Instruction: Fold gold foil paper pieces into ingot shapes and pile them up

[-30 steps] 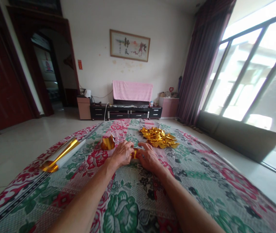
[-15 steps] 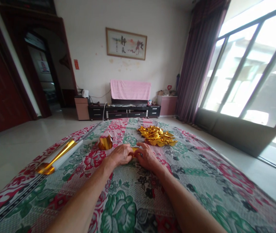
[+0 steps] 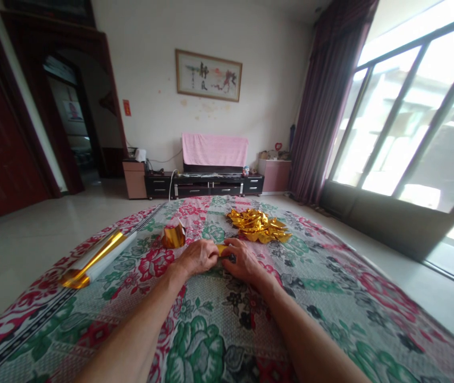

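Observation:
A small piece of gold foil paper [image 3: 221, 249] is held between my two hands, low over the flowered cloth [image 3: 199, 340]. My left hand [image 3: 200, 256] grips its left side with curled fingers. On its right side, the thumb and fingers of my right hand [image 3: 241, 258] close on it. Most of the piece is hidden by the fingers. Just beyond my right hand lies a heap of folded gold foil pieces [image 3: 257, 224]. A curled strip of gold foil [image 3: 174, 236] stands to the left of my left hand.
A loosely rolled gold and white foil sheet [image 3: 95, 259] lies at the cloth's left side. Past the far edge stands a low black cabinet [image 3: 219, 188], with a pink cloth [image 3: 215, 149] over a screen. Windows [image 3: 402, 122] and a purple curtain [image 3: 314, 106] are on the right.
The fingers of my right hand have shifted slightly on the gold foil, and a little more of it shows between the hands. The heap, strip and roll have stayed in place.

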`<state>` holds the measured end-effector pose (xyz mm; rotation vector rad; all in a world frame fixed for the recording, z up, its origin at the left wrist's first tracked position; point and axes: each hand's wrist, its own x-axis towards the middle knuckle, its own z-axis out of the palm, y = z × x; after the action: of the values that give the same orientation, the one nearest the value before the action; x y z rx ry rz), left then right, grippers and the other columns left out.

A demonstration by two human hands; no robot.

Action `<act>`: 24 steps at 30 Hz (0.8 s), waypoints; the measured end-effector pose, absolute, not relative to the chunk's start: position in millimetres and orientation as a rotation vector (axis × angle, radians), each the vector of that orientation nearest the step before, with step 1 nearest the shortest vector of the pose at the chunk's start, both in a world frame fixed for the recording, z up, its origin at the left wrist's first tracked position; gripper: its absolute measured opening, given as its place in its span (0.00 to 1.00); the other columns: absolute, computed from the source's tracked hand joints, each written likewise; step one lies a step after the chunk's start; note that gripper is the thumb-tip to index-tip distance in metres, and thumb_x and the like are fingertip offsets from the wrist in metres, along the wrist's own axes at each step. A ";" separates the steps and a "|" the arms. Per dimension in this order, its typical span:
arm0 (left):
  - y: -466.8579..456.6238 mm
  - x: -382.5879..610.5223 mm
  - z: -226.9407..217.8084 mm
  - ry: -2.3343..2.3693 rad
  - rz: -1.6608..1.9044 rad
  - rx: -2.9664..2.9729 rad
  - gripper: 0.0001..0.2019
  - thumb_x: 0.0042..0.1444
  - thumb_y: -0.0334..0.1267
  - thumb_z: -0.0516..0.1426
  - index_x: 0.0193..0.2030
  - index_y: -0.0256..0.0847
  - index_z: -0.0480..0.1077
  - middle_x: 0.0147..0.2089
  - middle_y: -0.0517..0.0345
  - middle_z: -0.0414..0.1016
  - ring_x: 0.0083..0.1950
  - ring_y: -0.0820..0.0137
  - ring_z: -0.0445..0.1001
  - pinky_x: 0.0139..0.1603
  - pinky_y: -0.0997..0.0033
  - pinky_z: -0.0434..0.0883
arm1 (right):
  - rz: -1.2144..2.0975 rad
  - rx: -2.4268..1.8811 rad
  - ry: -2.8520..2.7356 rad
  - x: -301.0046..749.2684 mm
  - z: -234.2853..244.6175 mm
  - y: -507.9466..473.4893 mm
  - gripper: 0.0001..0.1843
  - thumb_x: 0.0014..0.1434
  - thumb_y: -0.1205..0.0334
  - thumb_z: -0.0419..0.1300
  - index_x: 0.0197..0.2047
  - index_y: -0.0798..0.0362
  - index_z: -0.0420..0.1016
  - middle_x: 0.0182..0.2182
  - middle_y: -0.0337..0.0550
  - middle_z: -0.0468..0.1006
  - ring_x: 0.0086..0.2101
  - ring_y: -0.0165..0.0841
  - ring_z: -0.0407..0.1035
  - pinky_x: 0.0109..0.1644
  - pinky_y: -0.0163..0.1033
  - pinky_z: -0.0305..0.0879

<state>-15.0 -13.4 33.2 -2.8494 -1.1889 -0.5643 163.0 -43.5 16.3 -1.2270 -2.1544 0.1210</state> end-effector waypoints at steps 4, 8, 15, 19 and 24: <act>-13.4 -14.4 33.1 -1.254 -0.641 -2.829 0.11 0.51 0.32 0.49 0.30 0.41 0.73 0.30 0.57 0.73 0.33 0.71 0.70 0.36 0.74 0.64 | 0.108 -1.216 -2.100 162.5 13.8 -40.8 0.11 0.49 0.69 0.56 0.36 0.53 0.75 0.45 0.47 0.71 0.46 0.35 0.66 0.52 0.41 0.60; -12.3 -14.4 33.1 -1.294 -0.692 -2.834 0.11 0.54 0.33 0.48 0.33 0.41 0.72 0.30 0.58 0.74 0.33 0.71 0.70 0.35 0.74 0.63 | 0.080 -1.202 -2.052 162.3 13.0 -39.2 0.10 0.52 0.69 0.54 0.35 0.54 0.76 0.44 0.48 0.72 0.45 0.34 0.66 0.51 0.40 0.61; -4.9 -13.0 26.3 -1.302 -0.779 -2.862 0.11 0.57 0.37 0.48 0.36 0.42 0.71 0.34 0.58 0.75 0.37 0.71 0.72 0.39 0.75 0.64 | -0.005 -1.161 -2.067 160.8 14.8 -41.6 0.10 0.56 0.68 0.52 0.38 0.53 0.73 0.35 0.45 0.72 0.38 0.31 0.66 0.45 0.36 0.61; -2.0 -12.2 21.9 -1.368 -0.833 -2.825 0.11 0.58 0.38 0.48 0.37 0.42 0.71 0.36 0.58 0.76 0.38 0.71 0.73 0.40 0.74 0.65 | -0.013 -1.245 -2.118 158.5 12.0 -37.1 0.11 0.59 0.66 0.50 0.39 0.52 0.73 0.30 0.42 0.72 0.33 0.30 0.66 0.39 0.33 0.59; 0.8 -13.8 18.9 -1.451 -0.904 -2.786 0.11 0.56 0.37 0.49 0.39 0.43 0.72 0.38 0.58 0.77 0.39 0.71 0.73 0.41 0.75 0.65 | -0.015 -1.377 -2.099 155.3 12.2 -29.0 0.12 0.60 0.64 0.49 0.37 0.53 0.74 0.31 0.42 0.74 0.34 0.29 0.67 0.39 0.31 0.57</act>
<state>-13.8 0.8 18.9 -2.7863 -1.4513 -0.9040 155.3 -29.0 12.2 -1.3773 -2.0995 -0.0146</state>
